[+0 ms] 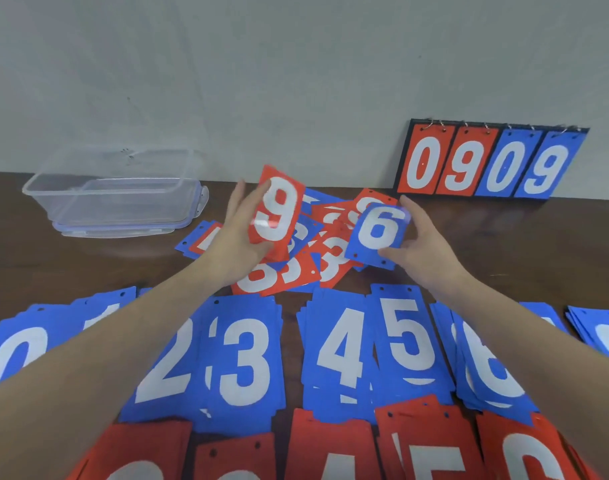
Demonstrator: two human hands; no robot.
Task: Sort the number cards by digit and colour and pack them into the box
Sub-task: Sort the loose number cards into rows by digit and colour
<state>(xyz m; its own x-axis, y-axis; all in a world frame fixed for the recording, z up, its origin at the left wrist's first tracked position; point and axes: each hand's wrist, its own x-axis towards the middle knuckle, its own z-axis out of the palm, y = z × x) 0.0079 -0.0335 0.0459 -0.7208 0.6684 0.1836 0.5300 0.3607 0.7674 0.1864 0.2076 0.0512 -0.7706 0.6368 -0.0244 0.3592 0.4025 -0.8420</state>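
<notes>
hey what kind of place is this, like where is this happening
Probably an indoor work table against a plain wall: a dark wooden table, a bare grey wall, and a flip scoreboard leaning on it.

Red 9 (277, 209), blue 6 (379, 233) — aloft

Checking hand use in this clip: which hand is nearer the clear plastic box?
Left. The left hand, holding the red 9 card, is just right of the clear plastic box; the right hand, holding the blue 6 card, is farther right.
</notes>
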